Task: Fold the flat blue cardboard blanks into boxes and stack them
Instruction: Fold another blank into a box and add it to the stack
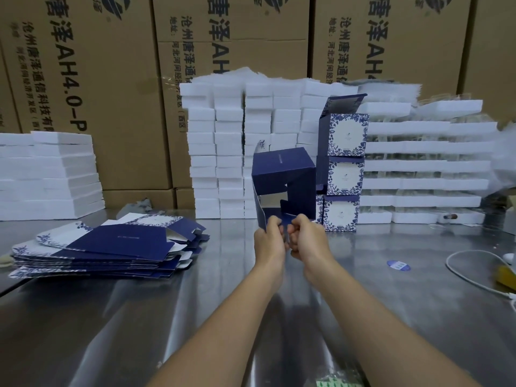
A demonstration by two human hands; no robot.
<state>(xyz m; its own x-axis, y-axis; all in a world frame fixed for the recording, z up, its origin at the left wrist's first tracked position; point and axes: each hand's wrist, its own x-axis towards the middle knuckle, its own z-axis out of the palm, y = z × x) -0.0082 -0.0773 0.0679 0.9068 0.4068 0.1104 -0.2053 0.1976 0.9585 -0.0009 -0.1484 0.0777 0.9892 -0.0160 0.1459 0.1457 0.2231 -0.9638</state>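
As left hand (pixel 268 243) and right hand (pixel 306 239) pinch the half-folded box (pixel 282 169) by its lower edge, flat blanks (pixel 111 244) lie well apart.

Lower flaps of half-folded box (pixel 283 169) are hidden behind curled fingers (pixel 275 222); print above the fingers is too small to read.

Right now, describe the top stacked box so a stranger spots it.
Against the wall of white foam blocks stands a column of three blue floral cardboard boxes. The top box alone has its lid flap raised.
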